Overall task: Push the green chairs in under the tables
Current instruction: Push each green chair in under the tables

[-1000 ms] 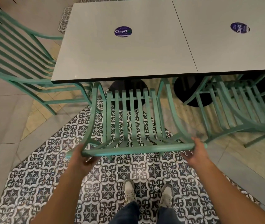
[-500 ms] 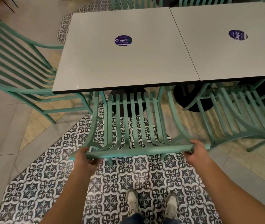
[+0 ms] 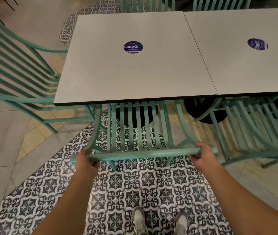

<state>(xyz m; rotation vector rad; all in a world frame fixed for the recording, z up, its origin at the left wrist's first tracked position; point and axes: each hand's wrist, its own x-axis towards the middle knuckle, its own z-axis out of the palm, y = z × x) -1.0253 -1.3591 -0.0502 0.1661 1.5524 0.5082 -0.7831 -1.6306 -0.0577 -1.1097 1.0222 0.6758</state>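
Both hands, left hand and right hand, gripped our green chair by its top rail; we judged an even, straight push best, seat sliding under the desk edge.

Chair in hand: front already under the left table edge at 12. Table's black pedestal base sits straight ahead under it, touching or not I can't tell. Neighbour chairs close at 10 and 2. Patterned floor at 6 open.
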